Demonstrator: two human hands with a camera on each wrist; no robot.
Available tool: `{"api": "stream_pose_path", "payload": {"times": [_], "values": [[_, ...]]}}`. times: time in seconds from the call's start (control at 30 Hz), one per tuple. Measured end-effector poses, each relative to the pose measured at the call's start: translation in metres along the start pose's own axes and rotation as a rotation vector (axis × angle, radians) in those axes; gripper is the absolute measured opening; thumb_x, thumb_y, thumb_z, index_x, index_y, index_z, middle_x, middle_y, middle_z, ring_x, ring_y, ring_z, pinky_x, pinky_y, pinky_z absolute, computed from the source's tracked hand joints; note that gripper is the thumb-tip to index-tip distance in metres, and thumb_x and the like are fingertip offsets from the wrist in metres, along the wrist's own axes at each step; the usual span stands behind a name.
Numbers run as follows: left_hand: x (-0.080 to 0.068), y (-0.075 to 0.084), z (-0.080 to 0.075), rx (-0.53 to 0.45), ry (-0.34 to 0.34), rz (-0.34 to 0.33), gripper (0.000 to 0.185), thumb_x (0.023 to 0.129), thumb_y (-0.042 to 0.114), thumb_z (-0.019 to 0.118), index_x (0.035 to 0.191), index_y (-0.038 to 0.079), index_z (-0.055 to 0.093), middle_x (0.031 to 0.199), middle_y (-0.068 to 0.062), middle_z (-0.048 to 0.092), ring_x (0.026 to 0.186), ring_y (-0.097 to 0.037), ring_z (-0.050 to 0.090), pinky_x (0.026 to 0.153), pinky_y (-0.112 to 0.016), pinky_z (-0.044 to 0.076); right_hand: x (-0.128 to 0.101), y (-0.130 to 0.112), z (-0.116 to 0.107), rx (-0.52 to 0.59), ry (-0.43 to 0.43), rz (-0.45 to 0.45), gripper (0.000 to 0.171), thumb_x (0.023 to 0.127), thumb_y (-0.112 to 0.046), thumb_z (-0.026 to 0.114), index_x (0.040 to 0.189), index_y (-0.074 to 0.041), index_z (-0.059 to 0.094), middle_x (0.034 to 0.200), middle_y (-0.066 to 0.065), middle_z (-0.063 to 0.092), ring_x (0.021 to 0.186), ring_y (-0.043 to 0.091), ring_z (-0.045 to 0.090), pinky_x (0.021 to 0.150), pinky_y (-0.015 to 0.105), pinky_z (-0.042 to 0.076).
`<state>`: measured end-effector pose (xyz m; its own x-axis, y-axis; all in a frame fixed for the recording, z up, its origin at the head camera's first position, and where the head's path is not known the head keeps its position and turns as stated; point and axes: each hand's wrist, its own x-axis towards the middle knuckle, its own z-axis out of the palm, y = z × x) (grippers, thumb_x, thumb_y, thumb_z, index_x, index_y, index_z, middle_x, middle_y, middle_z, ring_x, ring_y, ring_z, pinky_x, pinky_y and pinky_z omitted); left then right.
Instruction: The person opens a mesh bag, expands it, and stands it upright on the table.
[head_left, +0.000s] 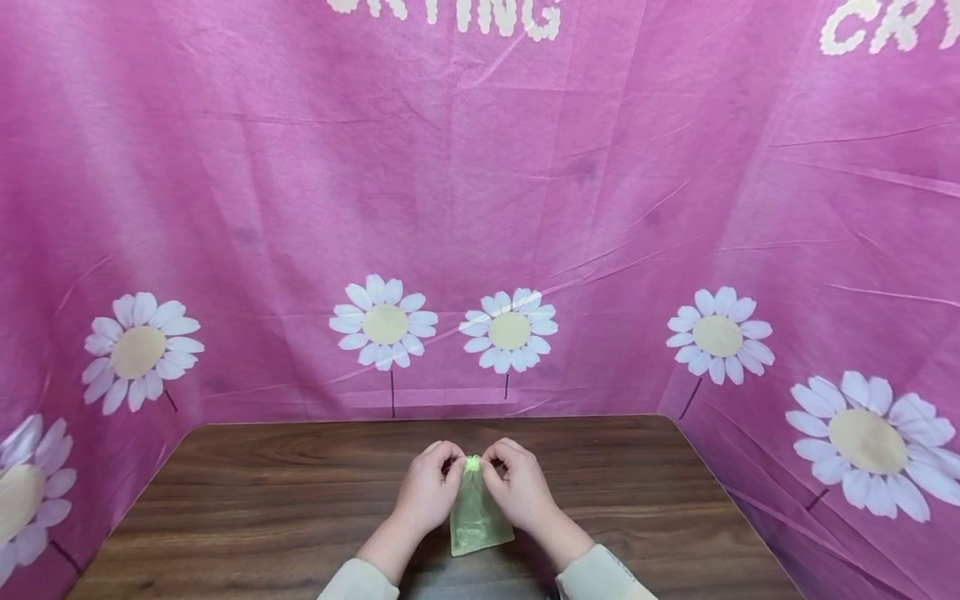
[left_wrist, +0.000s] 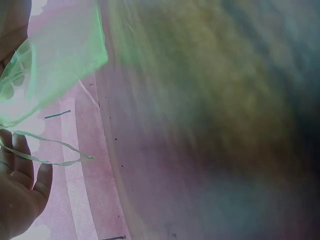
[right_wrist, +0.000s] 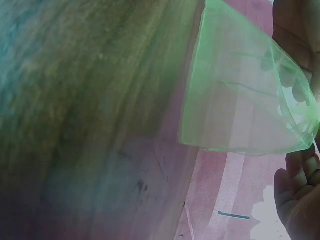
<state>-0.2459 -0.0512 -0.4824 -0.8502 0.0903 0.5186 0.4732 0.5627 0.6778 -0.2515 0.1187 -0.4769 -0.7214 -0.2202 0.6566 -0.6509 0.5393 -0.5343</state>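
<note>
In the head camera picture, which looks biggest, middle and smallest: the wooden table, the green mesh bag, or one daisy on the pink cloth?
1. Wooden table, by far the largest.
2. Daisy at the right; it sits nearer the camera, so this rank is unsure.
3. Green mesh bag, smallest.

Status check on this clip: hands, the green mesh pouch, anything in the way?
Left hand and right hand both pinch the gathered neck of the green mesh pouch. Pouch over the wooden table, drawstring loose. Nothing in the way.

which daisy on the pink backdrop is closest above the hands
The daisy just right of centre, second of the middle pair. It sits almost straight above the green mesh pouch; its twin lies further left, and the others are far out to the sides.
</note>
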Motion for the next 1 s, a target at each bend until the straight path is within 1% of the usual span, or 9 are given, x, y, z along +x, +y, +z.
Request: {"api": "stream_pose_path", "payload": {"times": [0.17, 0.43, 0.7, 0.83, 1.0], "values": [[0.0, -0.0012, -0.0003, -0.002, -0.005, 0.004, 0.013, 0.088, 0.012, 0.064, 0.081, 0.022, 0.06, 0.077, 0.013, 0.052, 0.068, -0.003, 0.049, 0.061, -0.021, 0.042, -0.0007, 0.0002, 0.0, 0.005, 0.016, -0.011, 0.019, 0.081, -0.001, 0.068, 0.077, -0.018, 0.062, 0.076, -0.012, 0.057, 0.064, 0.001, 0.049, 0.052, 0.016, 0.041], [-0.0005, -0.0016, -0.0003, 0.003, -0.009, 0.006, 0.013, 0.089, 0.012, 0.064, 0.082, 0.022, 0.059, 0.077, 0.013, 0.052, 0.068, -0.004, 0.049, 0.062, -0.022, 0.042, -0.0015, 0.0003, 0.0003, 0.01, 0.024, 0.0, 0.021, 0.079, 0.001, 0.069, 0.076, -0.019, 0.062, 0.074, -0.014, 0.054, 0.062, -0.001, 0.046, 0.051, 0.017, 0.041], [-0.0004, -0.0017, -0.0008, 0.001, -0.013, 0.004, 0.013, 0.089, 0.011, 0.064, 0.082, 0.021, 0.059, 0.078, 0.013, 0.053, 0.069, -0.004, 0.049, 0.062, -0.022, 0.043, -0.0027, 0.0026, 0.0003, 0.013, 0.029, 0.001, 0.019, 0.08, -0.001, 0.068, 0.077, -0.019, 0.061, 0.075, -0.013, 0.055, 0.064, 0.0, 0.048, 0.052, 0.017, 0.041], [-0.0005, -0.0019, -0.0011, 0.014, -0.011, 0.003, 0.012, 0.089, 0.012, 0.064, 0.083, 0.021, 0.059, 0.079, 0.012, 0.053, 0.069, -0.004, 0.049, 0.063, -0.022, 0.043, -0.0029, 0.0034, 0.0, 0.019, 0.027, -0.004, 0.018, 0.08, -0.001, 0.067, 0.077, -0.018, 0.061, 0.075, -0.011, 0.056, 0.064, 0.001, 0.049, 0.052, 0.017, 0.042], [0.0001, -0.0018, -0.0018, 0.034, -0.008, 0.004, 0.011, 0.089, 0.013, 0.064, 0.083, 0.02, 0.059, 0.078, 0.012, 0.052, 0.066, -0.004, 0.047, 0.062, -0.022, 0.043, -0.0028, 0.0045, 0.0001, 0.018, 0.029, 0.011, 0.019, 0.079, 0.0, 0.068, 0.077, -0.018, 0.061, 0.075, -0.012, 0.056, 0.064, 0.001, 0.05, 0.052, 0.017, 0.042]]}}
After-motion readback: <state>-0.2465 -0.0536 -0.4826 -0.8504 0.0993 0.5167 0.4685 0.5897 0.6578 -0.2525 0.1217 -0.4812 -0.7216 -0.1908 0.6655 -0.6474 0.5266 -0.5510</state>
